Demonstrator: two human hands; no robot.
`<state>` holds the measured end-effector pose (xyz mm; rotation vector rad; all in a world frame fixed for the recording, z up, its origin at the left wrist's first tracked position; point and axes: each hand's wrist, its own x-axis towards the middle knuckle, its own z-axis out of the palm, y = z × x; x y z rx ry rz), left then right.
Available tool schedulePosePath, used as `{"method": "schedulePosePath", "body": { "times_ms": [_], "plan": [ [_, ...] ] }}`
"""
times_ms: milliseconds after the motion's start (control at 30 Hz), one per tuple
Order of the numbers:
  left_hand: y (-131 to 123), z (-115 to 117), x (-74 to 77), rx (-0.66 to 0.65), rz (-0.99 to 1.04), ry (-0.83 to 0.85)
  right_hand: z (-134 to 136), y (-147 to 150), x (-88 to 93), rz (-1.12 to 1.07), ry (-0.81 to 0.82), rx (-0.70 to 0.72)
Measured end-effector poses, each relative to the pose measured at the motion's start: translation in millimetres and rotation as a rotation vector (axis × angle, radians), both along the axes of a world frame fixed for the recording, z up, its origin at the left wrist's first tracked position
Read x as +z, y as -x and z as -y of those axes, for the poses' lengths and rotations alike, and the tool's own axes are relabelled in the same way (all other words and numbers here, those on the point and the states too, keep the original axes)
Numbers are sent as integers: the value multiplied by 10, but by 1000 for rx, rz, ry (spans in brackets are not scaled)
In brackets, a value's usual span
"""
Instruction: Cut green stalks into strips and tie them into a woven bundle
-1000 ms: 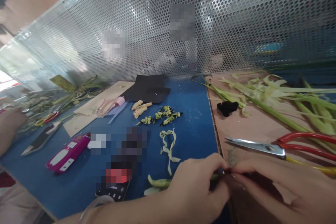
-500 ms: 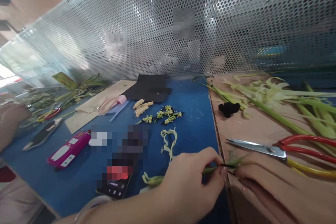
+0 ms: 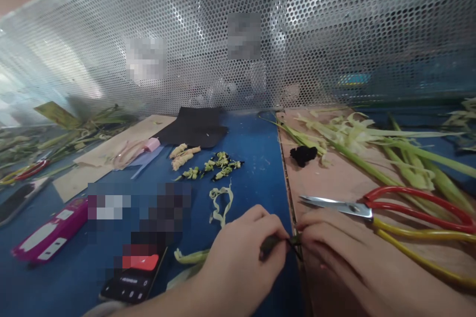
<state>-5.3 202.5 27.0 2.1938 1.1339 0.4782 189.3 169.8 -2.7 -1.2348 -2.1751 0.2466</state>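
Near the joint between the blue table surface and the brown board, my left hand (image 3: 247,255) is closed, thumb and fingers pinching a dark green plant stem (image 3: 270,245). My right hand (image 3: 344,255) is also closed around the stem's other end, its fingertips almost touching the left ones. A thin dark strand shows between them; whether it is thread or wire I cannot tell. Scissors (image 3: 359,208) with one red and one yellow handle lie just beyond my right hand. A pale green stem piece (image 3: 191,256) lies beside my left wrist, and a curled pale strip (image 3: 222,203) sits beyond it.
Small braided green pieces (image 3: 221,163) and tan ones (image 3: 184,156) lie mid-table. A black clump (image 3: 303,155) and green stalks (image 3: 372,158) rest on the brown board (image 3: 316,185). Leftward are a phone (image 3: 130,282), a magenta object (image 3: 55,230) and paper. A perforated metal screen (image 3: 208,59) stands behind.
The view has swung right, so the table things appear farther left and another person's hand has left the frame. My two hands have come closer together on the stem.
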Motion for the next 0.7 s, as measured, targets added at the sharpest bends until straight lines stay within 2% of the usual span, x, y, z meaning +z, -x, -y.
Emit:
{"method": "schedulePosePath", "body": {
  "times_ms": [233, 367, 567, 700],
  "plan": [
    [-3, -30, -26, -9, 64, 70, -58, 6, -20, 3, 190, 16],
    [2, -24, -37, -36, 45, 47, -57, 17, 5, -65, 260, 0],
    [20, 9, -32, -109, -32, -174, -66, 48, 57, -107, 372, -32],
    [20, 22, -48, -134, -51, -236, -57, 76, 79, -115, 344, -3]
  ]
}}
